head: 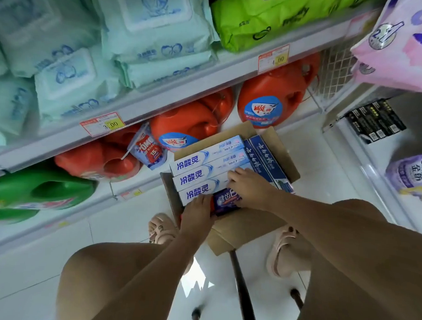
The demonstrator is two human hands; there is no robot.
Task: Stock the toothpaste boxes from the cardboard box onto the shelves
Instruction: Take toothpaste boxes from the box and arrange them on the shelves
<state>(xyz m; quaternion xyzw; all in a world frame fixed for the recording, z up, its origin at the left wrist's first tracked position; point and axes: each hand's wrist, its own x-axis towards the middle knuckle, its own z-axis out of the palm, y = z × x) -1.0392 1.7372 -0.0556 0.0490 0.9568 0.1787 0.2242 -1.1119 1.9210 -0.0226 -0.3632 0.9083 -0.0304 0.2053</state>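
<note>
An open cardboard box (pixel 250 229) sits on a stool in front of me. Three white-and-blue toothpaste boxes (pixel 205 163) lie side by side across its top. Two dark blue toothpaste boxes (pixel 268 157) lie beside them at the right. A purple toothpaste box (pixel 225 200) lies at the near edge. My left hand (pixel 196 215) rests at the near end of the nearest white box, fingers curled over the edge. My right hand (pixel 248 188) lies on the white boxes and the purple one, fingers curled down onto them. What each hand actually grips is hidden.
Orange detergent jugs (pixel 263 104) and a green jug (pixel 39 191) fill the lower shelf behind the box. A small detergent pouch (pixel 146 147) leans there. Wipe packs (pixel 147 41) crowd the upper shelf. Another shelf unit (pixel 376 123) stands at the right. My sandalled feet are on the white tile floor (pixel 31 261).
</note>
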